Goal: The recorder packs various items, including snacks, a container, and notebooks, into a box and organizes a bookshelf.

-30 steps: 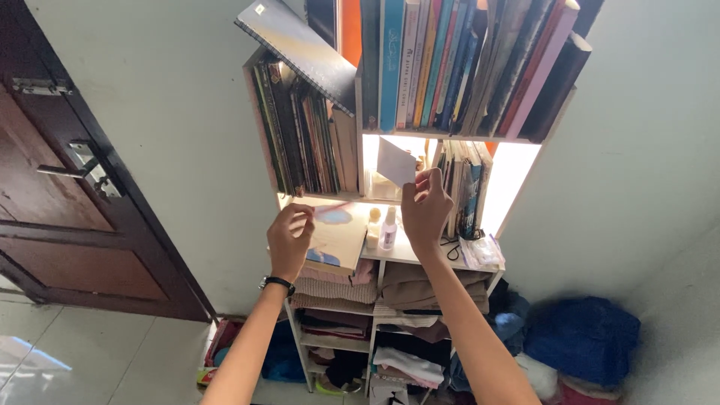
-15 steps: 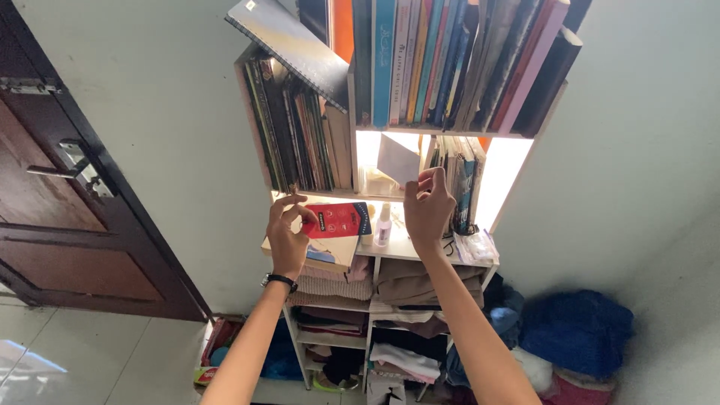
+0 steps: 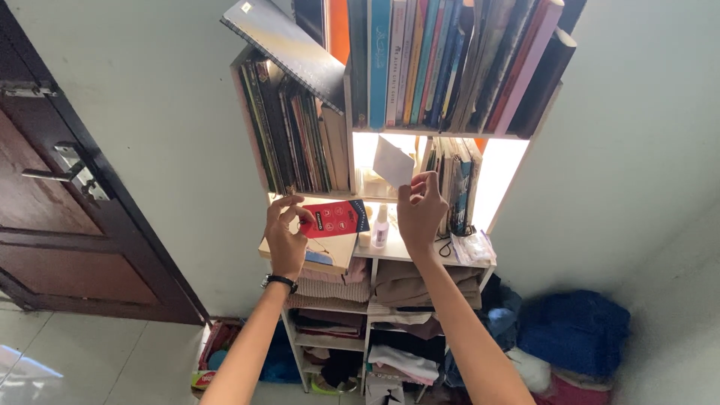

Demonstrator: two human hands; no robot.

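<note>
While both arms reach up to the shelf [image 3: 405,253], the left hand [image 3: 285,236] pinches a red card [image 3: 337,218] by its left end, likely to keep its face readable, fingers curled. The right hand [image 3: 420,214] grips a white paper [image 3: 393,162] by its lower corner, holding it before the lit gap beside 1 small bottle [image 3: 381,226].

red card [image 3: 335,219] glossy printed cardstock, white slip [image 3: 393,162] matt paper, door [image 3: 52,225] dark varnished wood, handle [image 3: 56,172] bright metal
</note>
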